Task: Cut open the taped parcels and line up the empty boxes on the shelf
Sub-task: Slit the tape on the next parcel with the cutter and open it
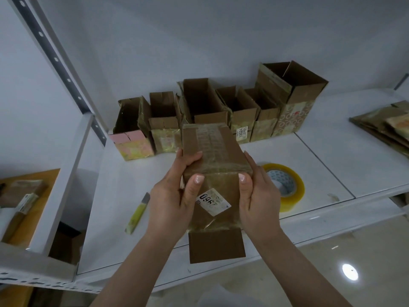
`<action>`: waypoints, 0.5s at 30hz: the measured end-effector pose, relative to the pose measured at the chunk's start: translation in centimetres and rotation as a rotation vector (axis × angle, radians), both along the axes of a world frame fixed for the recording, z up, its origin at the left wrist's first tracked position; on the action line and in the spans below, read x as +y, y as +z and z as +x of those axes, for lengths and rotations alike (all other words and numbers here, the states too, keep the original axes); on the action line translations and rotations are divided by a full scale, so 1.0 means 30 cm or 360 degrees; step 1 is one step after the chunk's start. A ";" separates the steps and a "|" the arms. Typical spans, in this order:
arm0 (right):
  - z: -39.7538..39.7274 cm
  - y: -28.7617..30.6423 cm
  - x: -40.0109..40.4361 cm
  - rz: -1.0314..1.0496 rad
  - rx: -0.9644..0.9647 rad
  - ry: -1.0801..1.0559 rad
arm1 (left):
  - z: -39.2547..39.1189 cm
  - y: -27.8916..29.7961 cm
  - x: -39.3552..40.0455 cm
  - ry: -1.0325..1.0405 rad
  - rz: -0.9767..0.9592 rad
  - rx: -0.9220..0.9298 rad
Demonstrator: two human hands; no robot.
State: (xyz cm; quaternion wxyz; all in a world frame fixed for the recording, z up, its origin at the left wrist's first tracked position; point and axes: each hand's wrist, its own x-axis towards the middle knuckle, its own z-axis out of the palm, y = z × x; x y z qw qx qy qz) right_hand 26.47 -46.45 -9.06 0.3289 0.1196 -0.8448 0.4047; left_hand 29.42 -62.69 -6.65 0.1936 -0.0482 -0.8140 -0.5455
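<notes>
Left hand [174,193] and right hand [259,196] each clasp a side of the brown taped cardboard parcel [214,173], thumbs on its top, holding it above the white metal shelf [321,173]; one flap hangs open toward the viewer. It is probably light and stiff, its glossy tape slippery, so opposing side walls give the surest hold. Beside it lie a yellow utility knife [138,214] and a clear tape roll [285,187]. Behind stands the row of opened empty boxes [221,114].
</notes>
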 end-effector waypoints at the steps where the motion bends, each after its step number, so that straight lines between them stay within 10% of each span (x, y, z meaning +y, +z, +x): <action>1: 0.002 -0.004 0.006 0.0015 0.0002 -0.0008 | 0.002 -0.001 -0.002 -0.0023 -0.0018 -0.0003; 15: 0.029 -0.027 0.101 -0.0613 -0.0425 0.0356 | 0.020 -0.082 -0.018 -0.0273 0.0593 -0.0255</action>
